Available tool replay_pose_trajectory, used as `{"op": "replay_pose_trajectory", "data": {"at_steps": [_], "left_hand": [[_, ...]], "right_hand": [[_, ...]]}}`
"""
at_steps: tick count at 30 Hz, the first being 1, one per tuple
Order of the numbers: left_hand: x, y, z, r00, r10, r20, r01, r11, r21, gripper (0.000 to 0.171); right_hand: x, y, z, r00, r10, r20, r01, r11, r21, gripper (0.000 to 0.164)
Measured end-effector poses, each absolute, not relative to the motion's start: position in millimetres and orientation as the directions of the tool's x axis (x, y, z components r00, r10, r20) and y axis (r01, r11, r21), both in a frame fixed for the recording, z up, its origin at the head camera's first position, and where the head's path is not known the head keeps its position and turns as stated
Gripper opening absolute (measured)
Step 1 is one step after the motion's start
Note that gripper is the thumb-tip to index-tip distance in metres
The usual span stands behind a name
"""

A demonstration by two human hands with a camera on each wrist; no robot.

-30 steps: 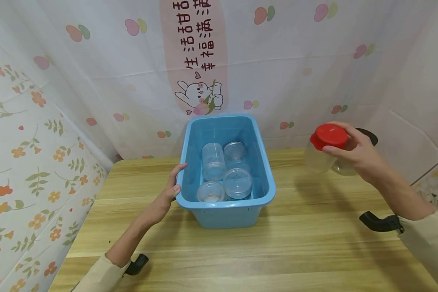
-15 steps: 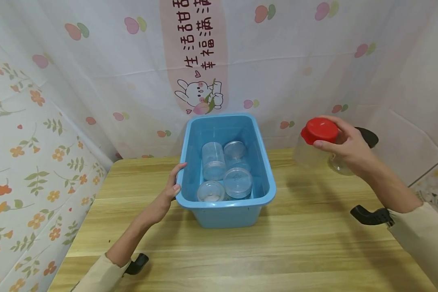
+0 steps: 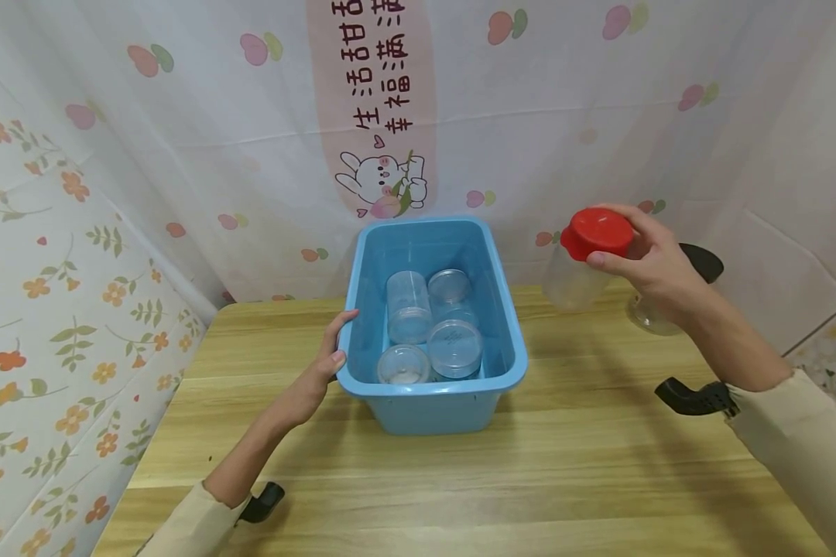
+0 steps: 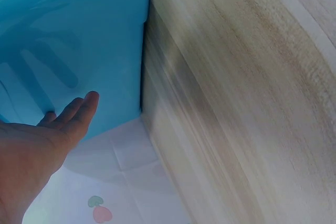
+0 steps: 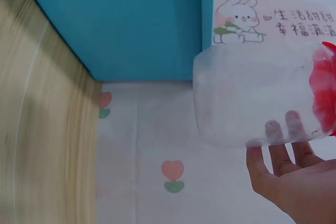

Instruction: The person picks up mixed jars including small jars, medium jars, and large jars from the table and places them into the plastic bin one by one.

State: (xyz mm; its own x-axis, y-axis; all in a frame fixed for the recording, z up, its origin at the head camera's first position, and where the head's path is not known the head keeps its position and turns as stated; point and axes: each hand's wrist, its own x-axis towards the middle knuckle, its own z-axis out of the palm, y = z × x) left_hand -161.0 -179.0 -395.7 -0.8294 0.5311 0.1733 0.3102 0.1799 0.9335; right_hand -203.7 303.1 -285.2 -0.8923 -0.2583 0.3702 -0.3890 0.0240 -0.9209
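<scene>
My right hand [image 3: 662, 267] holds a clear plastic jar with a red lid [image 3: 574, 277] upright above the table, right of the blue tub [image 3: 432, 410]. In the right wrist view its fingers [image 5: 281, 158] lie along the jar's see-through side. Inside the tub are several clear containers, including a round-lidded one [image 3: 454, 348], a low round one [image 3: 402, 365] and a taller jar [image 3: 408, 298]. My left hand [image 3: 311, 383] rests at the tub's left rim, thumb and a fingertip on the edge. Its fingers reach out fairly straight beside the outer wall in the left wrist view.
Behind my right hand stands another clear vessel [image 3: 651, 316] with a black top [image 3: 704, 263], partly hidden by the wrist. The wood-grain table [image 3: 529, 480] ends at a patterned curtain [image 3: 529, 155] behind the tub. Black camera mounts [image 3: 693, 398] stick out from both sleeves.
My right hand has carried the red-lidded jar left and upward, away from the black-topped vessel. My left hand, the tub and its contents stay put.
</scene>
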Motion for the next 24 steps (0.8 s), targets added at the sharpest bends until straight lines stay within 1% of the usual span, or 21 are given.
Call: {"op": "replay_pose_trajectory", "data": {"at_steps": [5,11,18,24], "left_hand": [[-161.0,-179.1,-395.5,-0.828,0.533,0.172,0.312,0.184,0.932,0.061],[-160.9,-179.2,-395.4,-0.827,0.534,0.175,0.316,0.183,0.931,0.061],[-161.6,-178.9,-395.3,-0.828,0.532,0.174,0.316,0.187,0.930,0.061],[-161.4,-179.3,-396.3,-0.825,0.536,0.178,0.320,0.183,0.930,0.060]], "right_hand": [[-203.8,296.7,-279.5,-0.895,-0.247,0.370,-0.402,0.092,-0.911,0.060],[-205.3,288.2,-272.4,-0.889,-0.255,0.381,-0.410,0.067,-0.910,0.059],[-206.0,272.6,-263.4,-0.889,-0.251,0.383,-0.432,0.180,-0.884,0.059],[-205.3,252.4,-253.2,-0.902,-0.243,0.357,-0.419,0.290,-0.861,0.063]]}}
